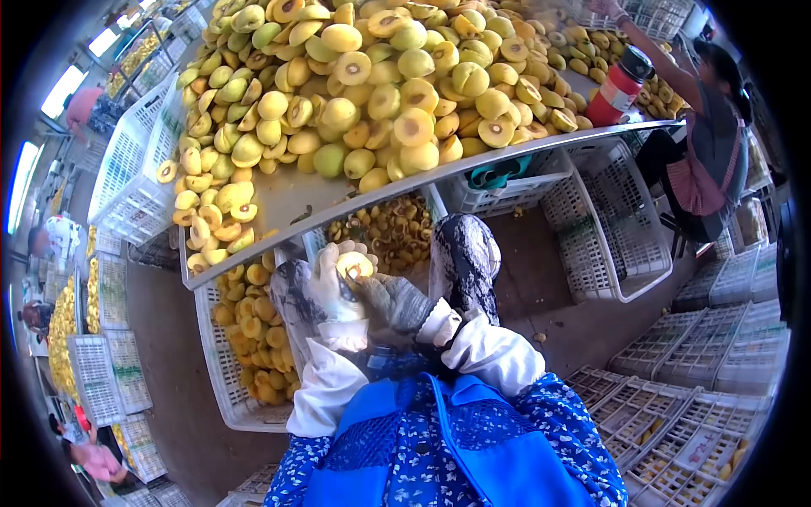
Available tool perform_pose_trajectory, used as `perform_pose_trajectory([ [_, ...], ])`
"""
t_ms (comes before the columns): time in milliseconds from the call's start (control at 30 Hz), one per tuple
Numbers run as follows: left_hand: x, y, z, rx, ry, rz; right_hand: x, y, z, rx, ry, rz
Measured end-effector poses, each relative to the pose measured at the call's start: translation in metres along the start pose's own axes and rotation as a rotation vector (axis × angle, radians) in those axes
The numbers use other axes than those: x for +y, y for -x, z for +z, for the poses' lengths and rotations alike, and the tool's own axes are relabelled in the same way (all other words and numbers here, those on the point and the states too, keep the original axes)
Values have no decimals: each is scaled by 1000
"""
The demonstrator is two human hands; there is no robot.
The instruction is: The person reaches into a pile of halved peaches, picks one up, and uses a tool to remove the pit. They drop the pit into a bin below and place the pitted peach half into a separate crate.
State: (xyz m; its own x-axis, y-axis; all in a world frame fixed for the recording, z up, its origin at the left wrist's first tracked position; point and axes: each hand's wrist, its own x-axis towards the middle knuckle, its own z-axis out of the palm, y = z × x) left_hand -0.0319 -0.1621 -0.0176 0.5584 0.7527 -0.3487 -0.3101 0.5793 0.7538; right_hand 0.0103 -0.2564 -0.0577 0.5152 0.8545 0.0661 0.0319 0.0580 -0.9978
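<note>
My left hand [331,283], in a pale glove, holds a halved yellow peach [355,266] with its cut face up, above my lap. My right hand [394,302], in a greyer, stained glove, is closed right beside that peach half; whatever its fingers grip is too small to make out. A large heap of halved peaches [384,101] covers the metal table [291,182] in front of me. Below the table edge, between my knees, is a container of pits and scraps [393,228]. A white crate of peach halves [270,355] stands by my left leg.
A red flask [618,89] with a black lid stands on the table's right side. Another person [705,144] sits beyond it, arm over the table. White crates [604,224] stand under the table, at left [135,169] and stacked at right [684,439]. More people work far left.
</note>
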Motion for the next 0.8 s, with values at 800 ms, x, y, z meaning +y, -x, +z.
perform_pose_trajectory([
  [800,13,6,9,-290,-316,119,34,5,-13,-610,-1375,374],
])
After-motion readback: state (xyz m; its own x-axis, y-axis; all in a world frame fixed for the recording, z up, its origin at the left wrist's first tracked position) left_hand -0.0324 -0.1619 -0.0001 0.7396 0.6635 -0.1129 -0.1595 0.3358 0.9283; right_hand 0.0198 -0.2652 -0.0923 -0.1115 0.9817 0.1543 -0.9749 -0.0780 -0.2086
